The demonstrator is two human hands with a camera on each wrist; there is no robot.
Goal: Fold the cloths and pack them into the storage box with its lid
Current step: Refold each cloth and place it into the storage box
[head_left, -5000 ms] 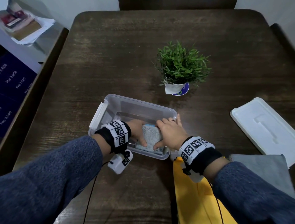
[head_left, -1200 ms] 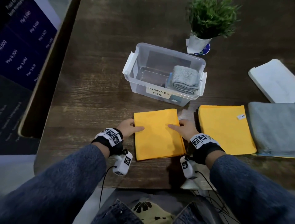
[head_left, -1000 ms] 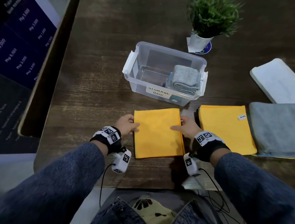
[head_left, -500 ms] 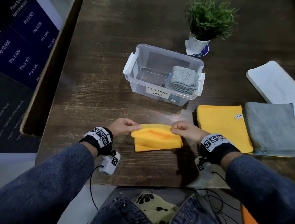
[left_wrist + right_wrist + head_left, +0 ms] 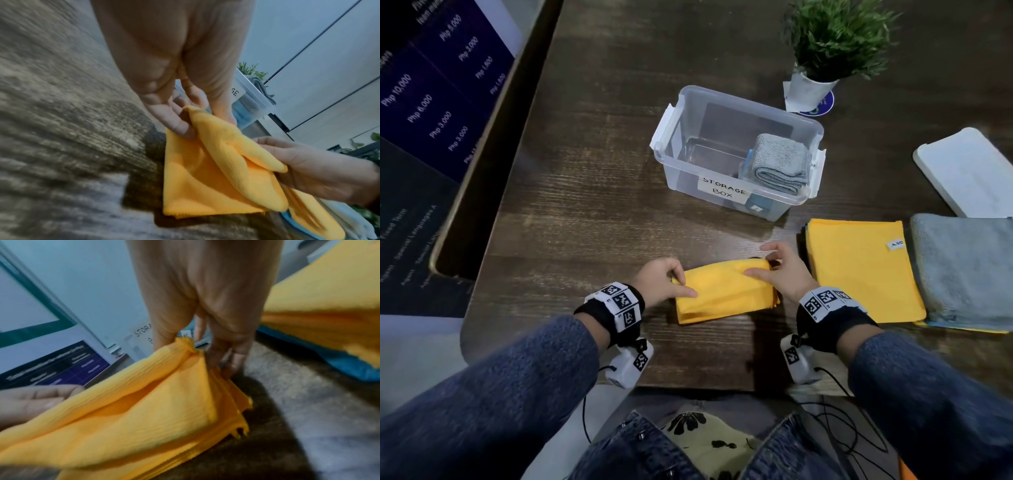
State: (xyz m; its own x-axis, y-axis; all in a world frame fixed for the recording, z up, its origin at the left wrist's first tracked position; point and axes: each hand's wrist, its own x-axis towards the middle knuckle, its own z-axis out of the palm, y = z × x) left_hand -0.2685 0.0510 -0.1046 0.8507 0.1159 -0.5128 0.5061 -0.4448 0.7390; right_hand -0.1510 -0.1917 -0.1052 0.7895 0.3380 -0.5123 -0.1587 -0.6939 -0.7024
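Head view: your left hand (image 5: 661,279) and right hand (image 5: 784,274) pinch the far corners of the yellow cloth (image 5: 726,296), folded near the table (image 5: 592,205) edge, long axis running left to right, before the storage box (image 5: 674,137). Left wrist view: thumb and fingers (image 5: 174,123) clamp the cloth's upper fold. Right wrist view: fingertips (image 5: 224,356) nip its bunched corner.

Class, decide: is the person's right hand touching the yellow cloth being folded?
Touching. The right wrist view shows the right hand pinching a corner of the yellow cloth.
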